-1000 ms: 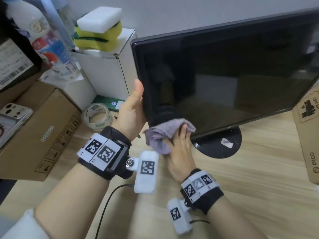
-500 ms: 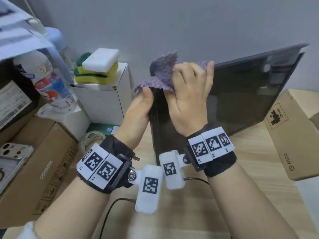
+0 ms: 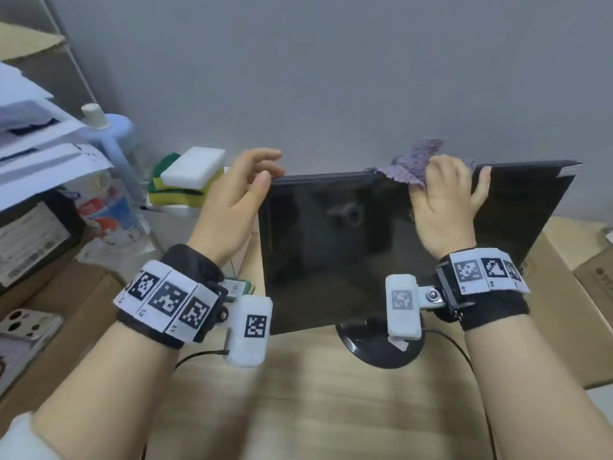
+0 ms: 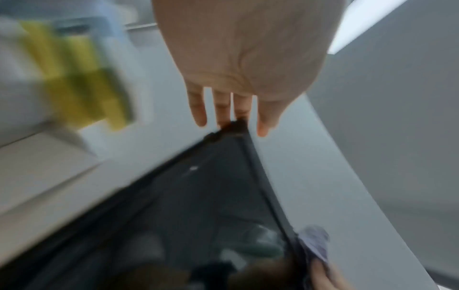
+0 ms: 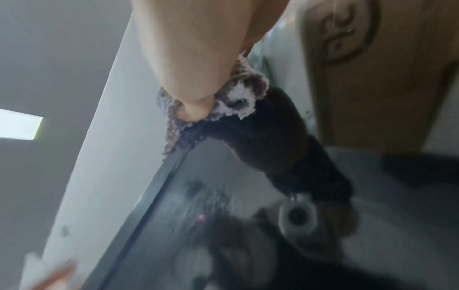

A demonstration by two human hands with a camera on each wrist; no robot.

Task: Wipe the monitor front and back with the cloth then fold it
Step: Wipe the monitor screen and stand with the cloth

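Purple cloth gripped by right hand on monitor top edge; left hand loose-fingered at its corner.

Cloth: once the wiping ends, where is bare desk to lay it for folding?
Bare wood lies in front of the monitor stand, between the two forearms. The left side is crowded: cardboard box, phone, bottle. A box borders the right.

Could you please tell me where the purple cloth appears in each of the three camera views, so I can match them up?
Head: the purple cloth is right of centre, draped over the monitor's top edge under the right hand.
Left wrist: a small blurred patch at lower right, beside that edge.
Right wrist: upper centre, bunched under the hand on the same edge.
Shared landmark: the monitor's black top edge.
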